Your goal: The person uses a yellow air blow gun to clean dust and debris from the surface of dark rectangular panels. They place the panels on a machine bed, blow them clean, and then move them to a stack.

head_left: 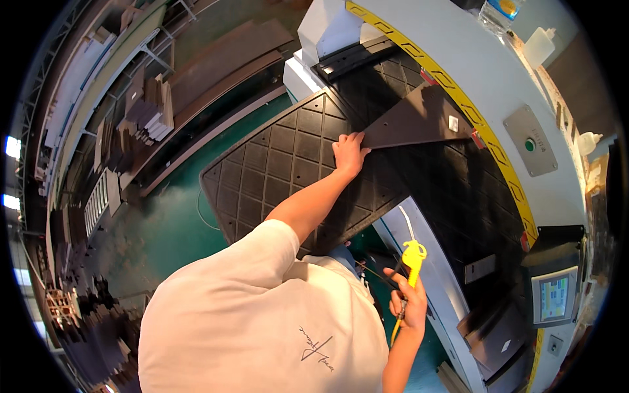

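Note:
My left hand [350, 156] is stretched forward, with its fingers closed on the near corner of a dark brown panel [413, 118]. The panel tapers toward that hand and bears a small white label. Its wide far end reaches in under the yellow-striped beam of a large machine. Low on the right, my right hand [409, 302] is wrapped round a yellow air blow gun [413, 257], whose thin pale nozzle points up and away. A yellow hose hangs below that hand. Under the panel lies a black ribbed table [275, 164] with a diamond pattern.
A pale machine beam [485, 72] with a green button curves along the right, and a control screen [554, 296] sits below it. More brown panels [495, 337] lie at lower right. Stacked boards [154, 108] and racks stand at left beyond the green floor [160, 219].

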A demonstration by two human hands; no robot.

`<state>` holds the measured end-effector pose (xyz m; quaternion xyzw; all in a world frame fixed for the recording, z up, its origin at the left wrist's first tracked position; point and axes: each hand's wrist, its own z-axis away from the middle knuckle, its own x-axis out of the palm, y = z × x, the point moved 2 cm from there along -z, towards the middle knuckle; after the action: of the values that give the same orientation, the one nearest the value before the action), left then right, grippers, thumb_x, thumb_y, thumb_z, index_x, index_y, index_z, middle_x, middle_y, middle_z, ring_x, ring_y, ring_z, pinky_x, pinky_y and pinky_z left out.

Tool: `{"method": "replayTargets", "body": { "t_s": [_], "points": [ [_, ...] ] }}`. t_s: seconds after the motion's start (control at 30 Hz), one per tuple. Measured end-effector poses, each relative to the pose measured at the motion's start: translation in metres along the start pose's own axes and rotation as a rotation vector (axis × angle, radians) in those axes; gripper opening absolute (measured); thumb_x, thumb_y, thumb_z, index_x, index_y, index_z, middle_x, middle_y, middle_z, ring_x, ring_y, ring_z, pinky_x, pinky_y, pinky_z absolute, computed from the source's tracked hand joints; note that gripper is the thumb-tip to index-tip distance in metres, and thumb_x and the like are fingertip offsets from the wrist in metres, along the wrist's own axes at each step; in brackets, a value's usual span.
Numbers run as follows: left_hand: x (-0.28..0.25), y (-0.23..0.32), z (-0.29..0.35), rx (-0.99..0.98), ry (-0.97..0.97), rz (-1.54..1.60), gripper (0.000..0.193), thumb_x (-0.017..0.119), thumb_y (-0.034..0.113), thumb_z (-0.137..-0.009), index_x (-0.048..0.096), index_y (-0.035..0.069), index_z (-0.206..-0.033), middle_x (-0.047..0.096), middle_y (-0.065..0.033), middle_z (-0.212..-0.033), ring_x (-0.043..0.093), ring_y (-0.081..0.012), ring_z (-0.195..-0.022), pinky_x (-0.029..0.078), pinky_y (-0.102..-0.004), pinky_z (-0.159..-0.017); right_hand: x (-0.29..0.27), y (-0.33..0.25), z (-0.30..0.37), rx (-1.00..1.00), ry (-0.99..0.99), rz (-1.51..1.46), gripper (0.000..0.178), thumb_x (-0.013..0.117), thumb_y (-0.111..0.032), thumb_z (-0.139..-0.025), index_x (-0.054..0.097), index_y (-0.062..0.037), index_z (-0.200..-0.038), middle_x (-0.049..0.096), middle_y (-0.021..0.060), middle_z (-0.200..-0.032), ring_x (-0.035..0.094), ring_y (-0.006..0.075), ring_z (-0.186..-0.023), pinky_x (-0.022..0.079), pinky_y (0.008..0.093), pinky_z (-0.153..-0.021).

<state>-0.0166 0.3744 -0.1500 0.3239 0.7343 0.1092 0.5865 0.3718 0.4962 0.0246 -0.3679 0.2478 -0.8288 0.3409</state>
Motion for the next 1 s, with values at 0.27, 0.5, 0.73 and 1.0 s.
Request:
{"method": "replayTargets", "body": {
  "t_s": [0.27, 0.5, 0.73, 1.0],
  "points": [
    [0.028, -0.031, -0.107, 0.073, -0.008, -0.011, 0.056, 0.085, 0.028, -0.083, 0.069, 0.01, -0.133, 0.071, -0.0066, -0.132, 0.06, -0.0343, -0.119, 0.044, -0.0473, -0.098, -0.005, 0.006, -0.021, -0.055, 0.264, -0.203, 0.052, 0.051, -0.013, -0.105, 0.04, -0.0061, -0.155, 0.062, 0.0326, -0.138, 0.043, 0.0103, -0.042, 0.031, 0.023, -0.035],
    [0.036, -0.074, -0.178, 0.147, 0.06, -0.004, 0.051, 0.087, 0.031, -0.082, 0.074, 0.012, -0.127, 0.074, -0.0046, -0.127, 0.061, -0.0331, -0.112, 0.044, -0.0463, -0.097, 0.0, -0.022, -0.012, -0.17, 0.402, -0.262, 0.057, 0.051, -0.01, -0.104, 0.034, -0.0045, -0.158, 0.059, 0.0357, -0.141, 0.043, 0.0069, -0.044, 0.034, 0.0213, -0.035],
    [0.035, -0.073, -0.177, 0.093, 0.0, 0.04, 0.052, 0.088, 0.029, -0.079, 0.074, 0.013, -0.126, 0.073, -0.0013, -0.128, 0.059, -0.0317, -0.113, 0.042, -0.0439, -0.097, 0.01, -0.07, -0.015, -0.365, 0.434, -0.284, 0.065, 0.049, -0.005, -0.101, 0.028, -0.0046, -0.162, 0.051, 0.0363, -0.148, 0.045, 0.0088, -0.043, 0.038, 0.021, -0.034],
    [0.03, -0.068, -0.179, 0.07, -0.009, 0.017, 0.048, 0.089, 0.031, -0.077, 0.075, 0.014, -0.12, 0.075, -0.0017, -0.121, 0.063, -0.0328, -0.105, 0.046, -0.046, -0.092, 0.108, -0.158, -0.044, -0.642, 0.635, -0.009, 0.083, 0.045, 0.007, -0.086, 0.022, -0.0062, -0.164, 0.052, 0.0325, -0.147, 0.044, 0.0077, -0.043, 0.036, 0.0196, -0.035]
  ]
}}
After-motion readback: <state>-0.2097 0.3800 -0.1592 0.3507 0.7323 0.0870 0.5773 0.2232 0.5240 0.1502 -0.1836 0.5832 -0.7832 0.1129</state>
